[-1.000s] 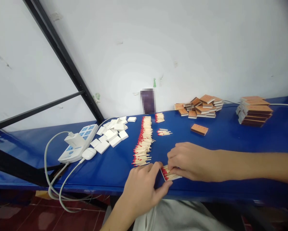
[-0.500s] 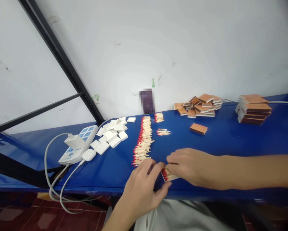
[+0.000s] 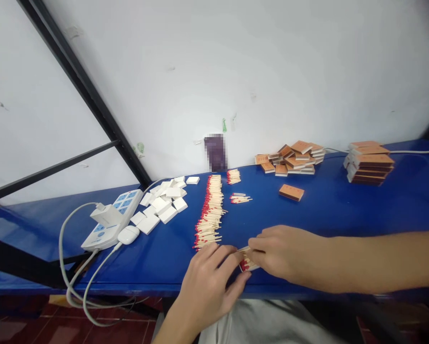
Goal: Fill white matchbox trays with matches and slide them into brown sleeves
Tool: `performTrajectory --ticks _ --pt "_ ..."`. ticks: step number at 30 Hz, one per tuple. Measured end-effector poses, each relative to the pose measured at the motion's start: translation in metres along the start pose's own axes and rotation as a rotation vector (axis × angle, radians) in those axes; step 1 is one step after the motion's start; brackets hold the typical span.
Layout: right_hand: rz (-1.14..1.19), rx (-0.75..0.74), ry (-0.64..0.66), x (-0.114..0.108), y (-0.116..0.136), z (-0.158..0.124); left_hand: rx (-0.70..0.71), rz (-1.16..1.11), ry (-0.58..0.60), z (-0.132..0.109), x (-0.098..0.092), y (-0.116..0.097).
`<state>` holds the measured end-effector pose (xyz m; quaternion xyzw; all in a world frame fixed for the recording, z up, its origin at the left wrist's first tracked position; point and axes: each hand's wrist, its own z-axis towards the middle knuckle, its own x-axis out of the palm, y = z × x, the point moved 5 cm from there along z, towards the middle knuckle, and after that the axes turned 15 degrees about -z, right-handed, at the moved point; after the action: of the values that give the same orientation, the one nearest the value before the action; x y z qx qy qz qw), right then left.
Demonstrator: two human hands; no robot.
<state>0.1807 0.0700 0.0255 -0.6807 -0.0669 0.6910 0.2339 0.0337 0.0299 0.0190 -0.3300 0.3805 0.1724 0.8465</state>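
A small white matchbox tray (image 3: 241, 267) full of red-headed matches (image 3: 247, 262) sits near the front edge of the blue table. My left hand (image 3: 209, 282) grips the tray's left end between thumb and fingers. From the right, my right hand (image 3: 282, 253) reaches over the tray with its fingers bent together, pressing on the matches and hiding the tray's right part. Just beyond my left hand runs a long row of loose matches (image 3: 213, 210), heads to the left. Two smaller groups of matches (image 3: 233, 176) lie to the right of that row.
Several white trays (image 3: 160, 204) are heaped on the left, beside a power strip (image 3: 110, 222) with cables and a white earbud case (image 3: 128, 234). Toward the right lie a single orange matchbox (image 3: 291, 192), a matchbox pile (image 3: 295, 158) and a matchbox stack (image 3: 368, 163). A wall stands behind.
My right hand's fingers have shifted slightly left over the tray and cover more of the matches. My left hand keeps hold of the tray. The whole view has shifted a little.
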Motion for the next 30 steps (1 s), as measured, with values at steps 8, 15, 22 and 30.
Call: performTrajectory --ticks 8,15,22,30 --pt "0.377 0.127 0.109 -0.012 -0.026 0.003 0.046 0.015 -0.010 -0.001 -0.001 0.000" --pt "0.657 0.158 0.046 -0.013 -0.039 0.009 0.056 0.011 -0.031 -0.001 -0.002 -0.002" --pt "0.834 0.195 0.116 -0.007 -0.046 0.010 0.024 0.001 -0.011 0.001 -0.001 -0.001" --pt "0.780 0.205 0.101 -0.017 -0.045 0.011 0.022 0.001 -0.003 0.000 -0.001 0.000"
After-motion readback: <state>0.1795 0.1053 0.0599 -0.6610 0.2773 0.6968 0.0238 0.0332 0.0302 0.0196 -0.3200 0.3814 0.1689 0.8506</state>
